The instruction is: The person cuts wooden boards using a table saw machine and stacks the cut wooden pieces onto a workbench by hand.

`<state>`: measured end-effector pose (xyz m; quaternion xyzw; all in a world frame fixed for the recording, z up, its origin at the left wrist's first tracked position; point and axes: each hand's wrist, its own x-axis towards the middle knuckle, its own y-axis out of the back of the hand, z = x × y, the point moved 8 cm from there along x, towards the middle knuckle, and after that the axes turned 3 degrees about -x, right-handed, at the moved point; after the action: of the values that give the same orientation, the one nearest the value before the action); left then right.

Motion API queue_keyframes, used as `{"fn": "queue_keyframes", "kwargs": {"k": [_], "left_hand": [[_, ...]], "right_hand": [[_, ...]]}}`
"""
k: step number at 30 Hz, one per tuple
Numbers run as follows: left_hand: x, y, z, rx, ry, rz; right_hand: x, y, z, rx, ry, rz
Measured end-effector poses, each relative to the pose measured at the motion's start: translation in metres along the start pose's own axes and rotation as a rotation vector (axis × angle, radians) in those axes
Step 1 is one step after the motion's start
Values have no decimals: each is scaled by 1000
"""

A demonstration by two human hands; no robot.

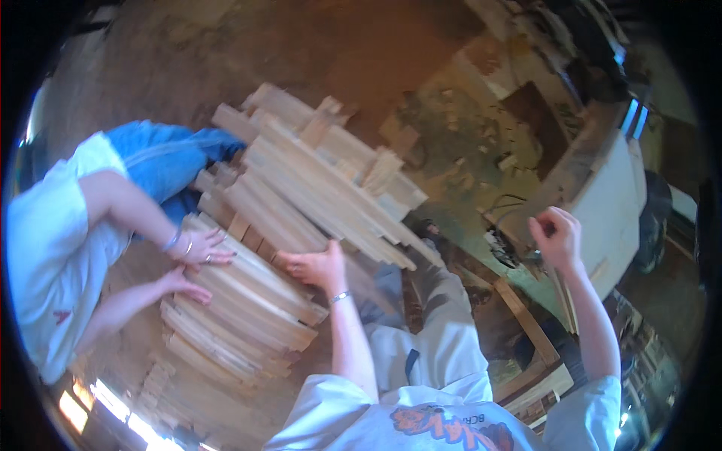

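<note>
My left hand [320,267], with a band at its wrist, reaches to the stacked wooden strips [256,278]. Its fingers are stretched out and appear to rest against the wood at the stack's right side. Longer pale wooden strips [323,188] lie above and beyond it, their ends uneven. My right hand [558,234] is raised away from the stack, in front of a pale panel. Its fingers curl in loosely, and nothing shows in them. At left, a co-worker's two hands [197,252] press on the same stack.
The co-worker in a pale shirt and blue jeans [154,158] bends over the stack's left side. A pale-sided bench or machine [609,218] stands at right. Wood scraps [508,160] litter the floor beyond. A wooden frame [526,319] lies near my right leg.
</note>
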<state>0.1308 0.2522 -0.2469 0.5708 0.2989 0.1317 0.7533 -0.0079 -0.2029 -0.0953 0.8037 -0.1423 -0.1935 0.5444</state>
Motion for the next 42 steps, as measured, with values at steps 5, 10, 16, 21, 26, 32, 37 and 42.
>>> {"fn": "queue_keyframes", "kwargs": {"k": [5, 10, 16, 21, 26, 32, 37, 42], "left_hand": [[14, 20, -38, -531, 40, -120], [-18, 102, -42, -963, 114, -525], [-94, 201, 42, -463, -529, -379], [-208, 173, 213, -29, -1347, -363], [-342, 114, 352, 222, -2103, -452], [-427, 37, 384, 448, -2386, -760], [-429, 14, 360, 495, -2281, -777], [-414, 33, 345, 413, -2203, -588]], "right_hand": [[7, -7, -4, 76, -22, 7], [6, -4, -4, 124, 32, 81], [-11, 18, -7, 291, 239, 345], [-59, 42, -5, 466, 422, 656], [-117, 105, -30, 572, 432, 773], [-67, 110, 64, 319, -196, 580], [-50, 57, 99, 275, -376, 388], [-44, 54, 103, 146, -423, 288]]}}
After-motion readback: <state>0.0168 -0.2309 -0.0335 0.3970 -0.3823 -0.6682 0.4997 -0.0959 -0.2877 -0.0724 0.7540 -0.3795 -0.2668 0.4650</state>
